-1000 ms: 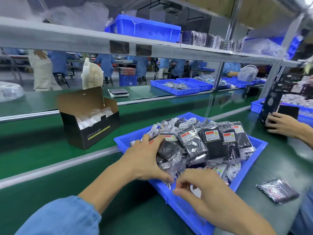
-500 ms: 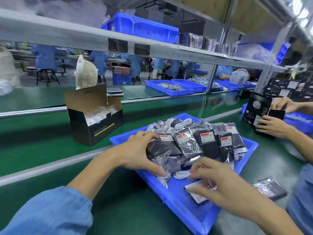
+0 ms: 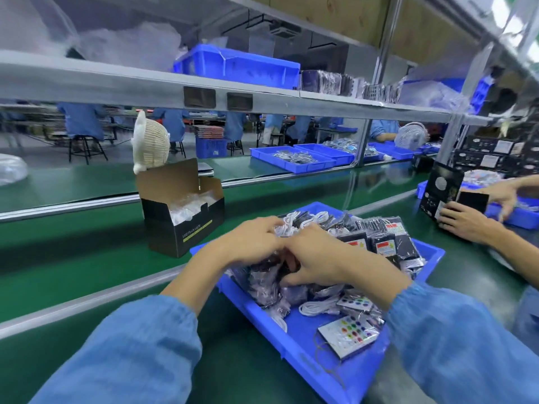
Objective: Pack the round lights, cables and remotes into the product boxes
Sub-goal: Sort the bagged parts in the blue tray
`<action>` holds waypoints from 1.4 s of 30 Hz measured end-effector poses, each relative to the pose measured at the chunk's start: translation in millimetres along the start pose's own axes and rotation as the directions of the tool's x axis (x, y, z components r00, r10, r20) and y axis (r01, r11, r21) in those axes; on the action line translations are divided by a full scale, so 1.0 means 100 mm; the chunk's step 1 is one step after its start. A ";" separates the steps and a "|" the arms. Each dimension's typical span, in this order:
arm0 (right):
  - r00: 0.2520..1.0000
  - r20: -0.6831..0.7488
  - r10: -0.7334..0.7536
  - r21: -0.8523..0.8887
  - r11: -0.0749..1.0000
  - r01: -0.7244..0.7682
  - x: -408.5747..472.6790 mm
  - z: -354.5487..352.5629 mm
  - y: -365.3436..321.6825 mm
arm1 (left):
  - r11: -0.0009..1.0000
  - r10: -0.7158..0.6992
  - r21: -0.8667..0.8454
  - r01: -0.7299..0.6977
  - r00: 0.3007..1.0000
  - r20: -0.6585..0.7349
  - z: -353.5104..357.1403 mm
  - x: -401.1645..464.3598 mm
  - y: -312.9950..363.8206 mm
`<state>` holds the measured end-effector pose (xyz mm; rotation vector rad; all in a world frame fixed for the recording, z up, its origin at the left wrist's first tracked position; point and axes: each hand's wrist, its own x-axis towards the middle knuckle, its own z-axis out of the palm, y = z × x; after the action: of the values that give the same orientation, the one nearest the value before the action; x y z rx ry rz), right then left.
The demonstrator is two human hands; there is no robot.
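A blue tray point(image 3: 303, 348) in front of me holds several black bagged packs point(image 3: 385, 246) with red labels, coiled white cables point(image 3: 318, 307) and bagged remotes point(image 3: 350, 333) with coloured buttons. My left hand point(image 3: 250, 243) and my right hand point(image 3: 318, 258) meet over the left part of the pile. Both curl round a bunch of bagged packs point(image 3: 262, 275), the right thumb tucked under it. An open black product box point(image 3: 180, 225) stands on the green belt left of the tray, with clear-wrapped lights inside.
Another person's hands point(image 3: 466, 225) hold a black box point(image 3: 443, 188) at the right, beside another blue tray point(image 3: 519, 217). A small cream fan point(image 3: 150, 144) stands behind the product box. A metal shelf point(image 3: 116, 83) runs overhead. More blue trays point(image 3: 291, 161) sit across the line.
My right hand has moved up from the tray's near side to join my left on the pile of bagged packs. The camera has moved closer and tilted down.
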<state>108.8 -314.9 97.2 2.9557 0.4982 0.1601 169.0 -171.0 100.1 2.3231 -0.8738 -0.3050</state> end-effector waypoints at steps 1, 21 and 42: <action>1.000 -0.005 0.015 -0.022 1.000 -0.015 -0.03 0.02 -0.03 | 0.997 -0.011 -0.070 0.014 0.999 0.043 -0.04 0.06 0.00; 0.996 0.015 0.083 -0.055 0.995 -0.082 -0.82 0.49 -0.49 | 0.997 -0.065 0.015 0.069 0.978 -0.199 0.09 0.39 -0.23; 0.971 -0.134 0.197 -0.323 0.918 -0.231 -0.79 0.32 -0.30 | 0.978 0.186 0.099 -0.181 0.982 -0.035 0.49 0.46 0.27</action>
<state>29.3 -316.9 55.0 2.6639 0.1346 0.3767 169.7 -239.9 79.2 2.3049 -1.0934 -0.1357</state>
